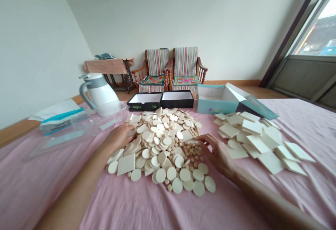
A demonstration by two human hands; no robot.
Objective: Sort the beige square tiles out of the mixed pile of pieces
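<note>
A broad heap of pale wooden discs [167,141] lies in front of me, mixed with small wooden beads [193,149] and some square wooden pieces [126,164]. My left hand [123,134] rests against the heap's left side, its fingers loosely bent over the pieces and their tips partly hidden. On the right side of the heap, my right hand [215,150] reaches in from the right. Its index finger touches the end of a light flat piece above the beads, and the thumb is held apart below. Neither hand visibly lifts anything.
Square wooden tiles [254,134] are piled at right. Behind the heap stand two black boxes [177,99] and a pale blue box [217,100]. A white-grey jug [101,95], a clear plastic tray [105,121] and a blue-white carton [61,121] are at left on the pink cloth [147,209].
</note>
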